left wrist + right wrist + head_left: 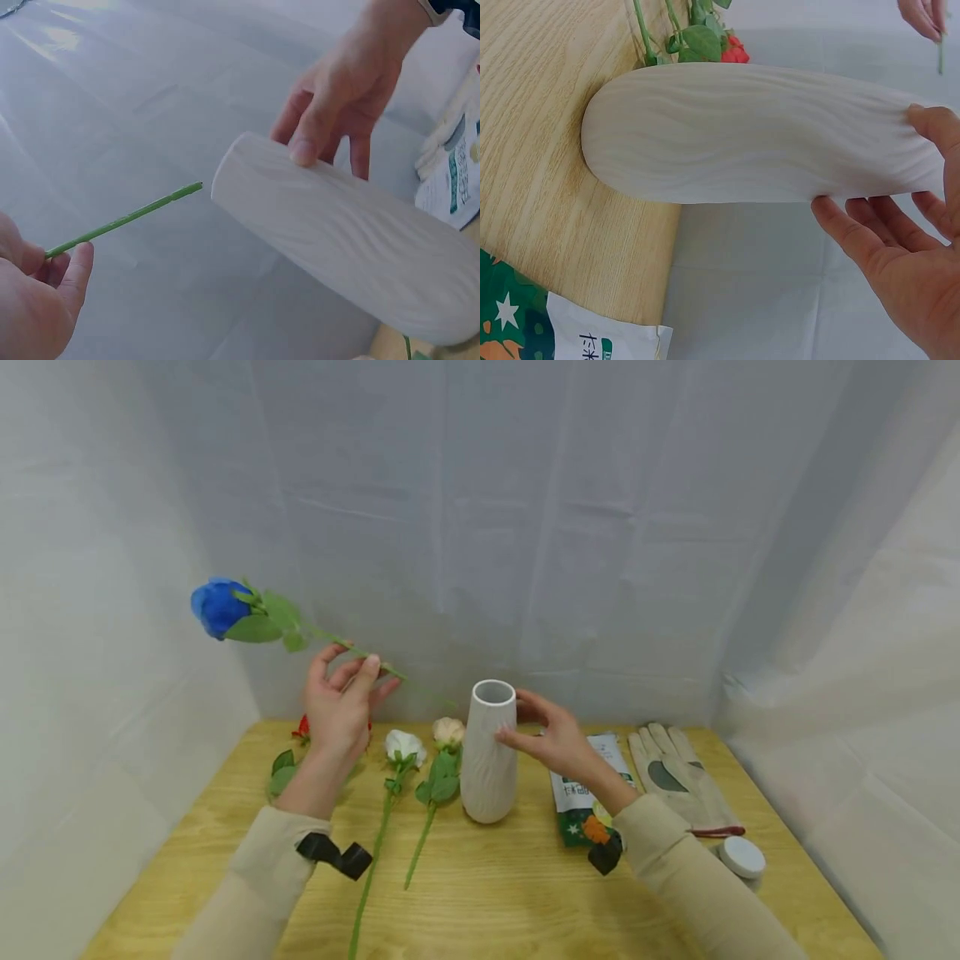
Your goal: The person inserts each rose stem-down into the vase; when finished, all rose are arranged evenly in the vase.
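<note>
The left hand (337, 703) pinches the blue rose's stem (135, 215); the right hand (561, 740) grips the vase (489, 768), likely steadying it.

Beige sleeves (251, 881), black wrist straps (318, 847)

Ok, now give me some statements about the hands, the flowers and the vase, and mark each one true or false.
1. The left hand holds the blue rose by its stem. True.
2. The right hand touches the white vase. True.
3. The vase lies on its side. False: it stands upright on the table.
4. In the head view, a white rose lies left of the vase. True.
5. The blue rose's stem end is inside the vase. False: it is outside, in the air.
</note>
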Motion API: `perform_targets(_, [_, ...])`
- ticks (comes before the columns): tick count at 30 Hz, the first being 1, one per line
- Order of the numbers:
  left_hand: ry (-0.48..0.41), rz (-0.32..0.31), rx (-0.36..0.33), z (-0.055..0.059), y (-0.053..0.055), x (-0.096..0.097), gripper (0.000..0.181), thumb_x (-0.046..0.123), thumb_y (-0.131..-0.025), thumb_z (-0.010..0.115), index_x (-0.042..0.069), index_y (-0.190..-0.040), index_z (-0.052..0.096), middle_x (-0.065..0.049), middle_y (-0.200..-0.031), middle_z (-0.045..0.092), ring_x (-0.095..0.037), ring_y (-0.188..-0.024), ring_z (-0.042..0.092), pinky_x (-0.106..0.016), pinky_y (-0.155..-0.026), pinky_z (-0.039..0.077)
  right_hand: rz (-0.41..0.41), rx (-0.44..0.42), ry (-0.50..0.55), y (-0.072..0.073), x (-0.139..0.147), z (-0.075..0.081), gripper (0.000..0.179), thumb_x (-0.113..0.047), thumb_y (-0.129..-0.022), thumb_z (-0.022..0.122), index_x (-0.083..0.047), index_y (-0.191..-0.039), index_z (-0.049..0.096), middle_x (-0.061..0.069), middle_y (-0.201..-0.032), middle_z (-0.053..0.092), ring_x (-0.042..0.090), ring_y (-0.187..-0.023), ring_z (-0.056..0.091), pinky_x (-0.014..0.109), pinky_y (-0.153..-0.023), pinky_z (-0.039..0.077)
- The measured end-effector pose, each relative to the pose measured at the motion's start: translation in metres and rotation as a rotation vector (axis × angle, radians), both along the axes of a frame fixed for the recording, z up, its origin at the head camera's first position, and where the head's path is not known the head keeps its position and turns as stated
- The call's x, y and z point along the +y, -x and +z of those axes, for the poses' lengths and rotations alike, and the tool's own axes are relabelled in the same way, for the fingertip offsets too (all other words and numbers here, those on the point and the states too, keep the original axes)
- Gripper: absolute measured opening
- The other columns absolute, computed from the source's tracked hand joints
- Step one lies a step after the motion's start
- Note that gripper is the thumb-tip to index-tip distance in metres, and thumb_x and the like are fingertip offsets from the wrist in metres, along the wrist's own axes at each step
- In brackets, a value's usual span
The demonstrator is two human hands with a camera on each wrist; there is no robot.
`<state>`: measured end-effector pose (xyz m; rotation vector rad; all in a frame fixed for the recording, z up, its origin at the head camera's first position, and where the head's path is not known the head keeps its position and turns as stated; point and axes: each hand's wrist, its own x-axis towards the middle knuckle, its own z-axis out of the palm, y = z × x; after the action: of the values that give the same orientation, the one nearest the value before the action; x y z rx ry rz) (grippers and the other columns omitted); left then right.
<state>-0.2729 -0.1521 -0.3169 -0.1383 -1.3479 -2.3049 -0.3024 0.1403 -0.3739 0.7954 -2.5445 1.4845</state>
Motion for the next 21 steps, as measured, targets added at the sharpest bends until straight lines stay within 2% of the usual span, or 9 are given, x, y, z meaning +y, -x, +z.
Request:
perform_targets(5, [-0.004, -0.009, 0.025, 0.011, 0.005, 0.015, 0.031, -0.002, -0.101, 0.065, 0.017, -0.124, 0.057, 0.003, -0.082, 0.068, -0.017, -0.086, 0.073, -0.035, -0.082, 0.066, 0.000, -0.015, 0.008, 0.001, 0.000, -0.001, 0.071, -0.032, -0.096, 0.080, -0.022, -0.159, 0.048, 0.009, -0.142, 0.067, 0.029, -0.127, 0.066, 0.059, -0.107, 0.054])
perform_targets(11, [0.013, -0.008, 0.053, 0.019, 0.012, 0.032, 0.033, -0.004, -0.100, 0.066, 0.019, -0.122, 0.058, 0.003, -0.083, 0.068, -0.018, -0.085, 0.073, -0.037, -0.080, 0.067, -0.001, -0.019, 0.015, 0.000, -0.001, -0.002, 0.072, -0.030, -0.096, 0.080, -0.022, -0.159, 0.047, 0.009, -0.142, 0.067, 0.030, -0.127, 0.065, 0.059, -0.106, 0.054])
perform_targets(15, [0.030, 0.002, 0.071, 0.020, 0.015, 0.041, 0.033, -0.006, -0.099, 0.067, 0.018, -0.119, 0.059, 0.003, -0.081, 0.068, -0.015, -0.082, 0.072, -0.036, -0.077, 0.067, -0.001, -0.016, 0.020, 0.001, -0.002, -0.003, 0.073, -0.028, -0.095, 0.081, -0.020, -0.159, 0.047, 0.011, -0.142, 0.067, 0.031, -0.127, 0.065, 0.061, -0.106, 0.053])
perform_targets(21, [0.069, -0.004, 0.101, 0.014, 0.018, 0.049, 0.034, -0.008, -0.098, 0.067, 0.016, -0.121, 0.058, 0.004, -0.081, 0.068, -0.014, -0.079, 0.072, -0.034, -0.076, 0.067, -0.001, -0.007, 0.013, 0.001, -0.004, -0.003, 0.073, -0.028, -0.096, 0.081, -0.020, -0.159, 0.047, 0.011, -0.142, 0.067, 0.032, -0.127, 0.065, 0.062, -0.107, 0.052])
